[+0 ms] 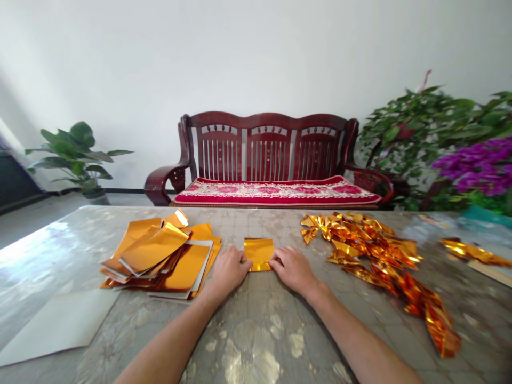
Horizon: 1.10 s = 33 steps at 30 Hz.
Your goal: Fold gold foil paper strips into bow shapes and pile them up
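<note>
While the left hand [231,266] and right hand [294,268] pinch the near corners of a partly folded gold sheet [258,250] between them, flat sheets [158,248] to their left look unworked and shaped foil pieces [362,234] to their right look done.

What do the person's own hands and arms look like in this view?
Both the left hand and the right hand are ungloved. The forearms are bare, with no sleeves in view, and no watch or bracelet shows.
</note>
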Available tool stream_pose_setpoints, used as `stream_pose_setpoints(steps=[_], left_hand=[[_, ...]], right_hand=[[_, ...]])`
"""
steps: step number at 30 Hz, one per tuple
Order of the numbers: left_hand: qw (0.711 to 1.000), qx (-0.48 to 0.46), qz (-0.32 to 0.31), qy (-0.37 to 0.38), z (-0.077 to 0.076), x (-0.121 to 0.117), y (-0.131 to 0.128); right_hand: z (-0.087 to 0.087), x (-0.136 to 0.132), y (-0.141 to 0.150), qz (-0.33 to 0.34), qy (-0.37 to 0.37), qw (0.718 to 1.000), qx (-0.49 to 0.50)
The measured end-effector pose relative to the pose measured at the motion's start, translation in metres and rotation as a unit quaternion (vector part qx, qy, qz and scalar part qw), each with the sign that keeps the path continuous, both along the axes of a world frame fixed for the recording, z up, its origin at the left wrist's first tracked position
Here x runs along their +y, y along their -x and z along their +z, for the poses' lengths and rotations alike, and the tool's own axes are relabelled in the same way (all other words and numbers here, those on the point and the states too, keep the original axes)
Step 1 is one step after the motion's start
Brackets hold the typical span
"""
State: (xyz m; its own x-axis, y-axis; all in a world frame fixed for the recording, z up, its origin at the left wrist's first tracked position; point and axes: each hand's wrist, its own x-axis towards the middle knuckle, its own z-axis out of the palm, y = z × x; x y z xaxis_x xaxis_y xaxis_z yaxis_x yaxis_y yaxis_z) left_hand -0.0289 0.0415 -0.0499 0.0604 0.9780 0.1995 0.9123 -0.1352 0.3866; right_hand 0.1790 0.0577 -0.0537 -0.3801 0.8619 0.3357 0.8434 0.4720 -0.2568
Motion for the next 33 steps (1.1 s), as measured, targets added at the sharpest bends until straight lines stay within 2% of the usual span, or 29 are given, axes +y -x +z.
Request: stream_pose_setpoints(steps=[7,13,26,33], left_hand=[[0.995,-0.077,-0.034,0.048,0.0021,0.0029,0.0066],[0.990,-0.114,-0.043,0.074,0.0061,0.0000,0.0062],[0.998,0.009,0.014,0.062,0.0003,0.0047,0.0049],[0.995,0.056,0.029,0.075,0.0056,0.0018,0.0019]], right_hand=[[-0.0009,0.0026,-0.0058,0.048,-0.005,0.999,0.007],[0.0010,0.0026,-0.0091,0.062,-0.003,0.998,0.005],[0.0025,0.0015,-0.0060,0.027,-0.003,0.997,-0.078],[0.0020,0.0015,-0.0046,0.009,-0.015,0.995,-0.096]])
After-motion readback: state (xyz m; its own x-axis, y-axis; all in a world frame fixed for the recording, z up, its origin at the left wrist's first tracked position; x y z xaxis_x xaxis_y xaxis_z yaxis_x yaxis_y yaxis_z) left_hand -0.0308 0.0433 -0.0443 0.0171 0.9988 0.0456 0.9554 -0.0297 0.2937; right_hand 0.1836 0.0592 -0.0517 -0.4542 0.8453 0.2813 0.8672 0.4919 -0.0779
